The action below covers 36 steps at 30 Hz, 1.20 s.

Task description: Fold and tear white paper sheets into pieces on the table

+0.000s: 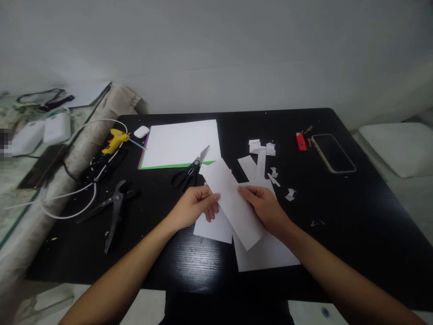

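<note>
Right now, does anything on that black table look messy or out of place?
A little: small, creased paper scraps lie scattered around and beyond the right hand, unlike the stacked sheets farther left. Nothing looks spilled.

we can make out no readable text, label, brand, number or sign on anything we see in this view.
</note>
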Each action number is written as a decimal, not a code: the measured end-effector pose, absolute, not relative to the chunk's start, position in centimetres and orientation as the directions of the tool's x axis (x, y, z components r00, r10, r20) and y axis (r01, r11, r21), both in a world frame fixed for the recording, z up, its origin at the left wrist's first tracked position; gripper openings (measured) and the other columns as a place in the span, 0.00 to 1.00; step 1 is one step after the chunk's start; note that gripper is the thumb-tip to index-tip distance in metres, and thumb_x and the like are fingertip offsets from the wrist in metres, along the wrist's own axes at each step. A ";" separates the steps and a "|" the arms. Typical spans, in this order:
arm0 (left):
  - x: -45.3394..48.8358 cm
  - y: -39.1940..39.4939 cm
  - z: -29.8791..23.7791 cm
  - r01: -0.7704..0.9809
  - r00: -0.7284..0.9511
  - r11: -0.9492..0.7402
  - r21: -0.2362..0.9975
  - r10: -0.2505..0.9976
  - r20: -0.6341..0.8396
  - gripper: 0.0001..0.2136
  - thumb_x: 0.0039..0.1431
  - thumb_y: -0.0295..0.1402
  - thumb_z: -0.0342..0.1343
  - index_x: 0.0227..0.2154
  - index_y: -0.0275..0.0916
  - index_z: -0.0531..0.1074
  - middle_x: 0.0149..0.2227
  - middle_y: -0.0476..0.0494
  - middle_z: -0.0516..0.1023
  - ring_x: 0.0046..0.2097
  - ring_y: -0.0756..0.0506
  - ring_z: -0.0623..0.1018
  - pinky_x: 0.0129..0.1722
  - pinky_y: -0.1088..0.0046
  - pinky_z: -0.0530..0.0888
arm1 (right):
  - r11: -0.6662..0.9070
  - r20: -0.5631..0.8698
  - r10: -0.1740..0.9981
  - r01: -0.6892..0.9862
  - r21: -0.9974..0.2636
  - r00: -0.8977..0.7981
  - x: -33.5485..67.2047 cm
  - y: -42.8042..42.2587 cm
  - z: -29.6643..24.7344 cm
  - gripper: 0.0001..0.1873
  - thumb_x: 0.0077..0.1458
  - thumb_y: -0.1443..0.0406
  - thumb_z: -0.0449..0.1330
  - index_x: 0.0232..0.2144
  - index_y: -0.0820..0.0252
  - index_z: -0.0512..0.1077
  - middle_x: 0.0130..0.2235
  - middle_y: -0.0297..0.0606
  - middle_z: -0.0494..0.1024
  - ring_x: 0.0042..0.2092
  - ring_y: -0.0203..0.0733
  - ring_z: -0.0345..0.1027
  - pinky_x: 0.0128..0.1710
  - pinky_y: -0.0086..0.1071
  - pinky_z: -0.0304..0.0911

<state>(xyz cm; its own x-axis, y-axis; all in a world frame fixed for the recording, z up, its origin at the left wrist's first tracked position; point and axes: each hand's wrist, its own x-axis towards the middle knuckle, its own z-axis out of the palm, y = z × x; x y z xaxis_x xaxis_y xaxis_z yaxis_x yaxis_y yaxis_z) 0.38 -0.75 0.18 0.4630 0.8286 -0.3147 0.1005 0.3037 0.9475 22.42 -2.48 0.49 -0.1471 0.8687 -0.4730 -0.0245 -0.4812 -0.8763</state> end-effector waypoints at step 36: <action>0.4 -0.9 -0.1 0.099 0.384 0.196 0.976 0.897 -0.219 0.16 0.66 0.41 0.58 0.27 0.34 0.73 0.23 0.47 0.76 0.23 0.52 0.75 0.24 0.76 0.74 | -0.425 -0.425 0.899 0.024 -0.905 -0.102 22.3 -2.5 0.4 0.22 0.58 0.47 0.62 0.27 0.58 0.78 0.31 0.37 0.77 0.34 0.44 0.68 0.33 0.35 0.63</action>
<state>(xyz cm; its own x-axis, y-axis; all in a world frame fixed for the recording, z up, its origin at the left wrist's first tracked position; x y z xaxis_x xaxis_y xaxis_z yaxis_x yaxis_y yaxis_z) 0.38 -0.90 -0.10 0.3840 0.8969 -0.2191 0.0985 0.1962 0.9756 22.27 -2.49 0.43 -0.1015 0.8994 -0.4252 0.0235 -0.4251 -0.9048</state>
